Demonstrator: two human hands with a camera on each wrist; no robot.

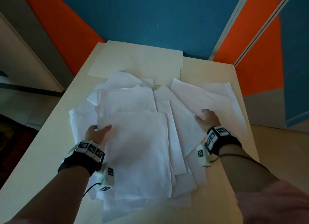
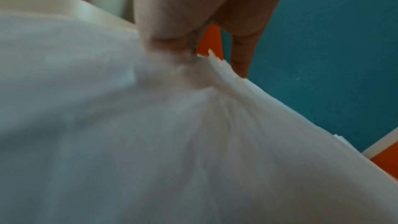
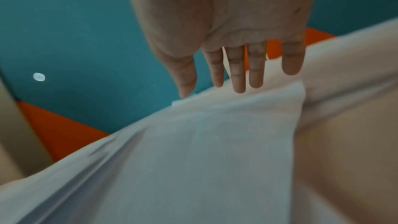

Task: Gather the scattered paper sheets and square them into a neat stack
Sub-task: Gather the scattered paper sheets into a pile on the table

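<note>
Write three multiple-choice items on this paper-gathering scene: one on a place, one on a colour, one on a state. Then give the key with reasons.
1. Where does the cream folder lie?
A. beyond the paper sheets, at the table's far end
B. under the right hand
C. on the floor

2. What colour is the wall panel straight ahead?
A. yellow
B. teal blue
C. black

3. What is the left hand doing?
A. hanging idle
B. pinching sheets
C. holding a pen

Key: 1 A, the folder's near edge is overlapped by sheets; 2 B, teal between orange panels; 3 B, thumb over a bunched edge, while the right hand rests open on sheets.
</note>
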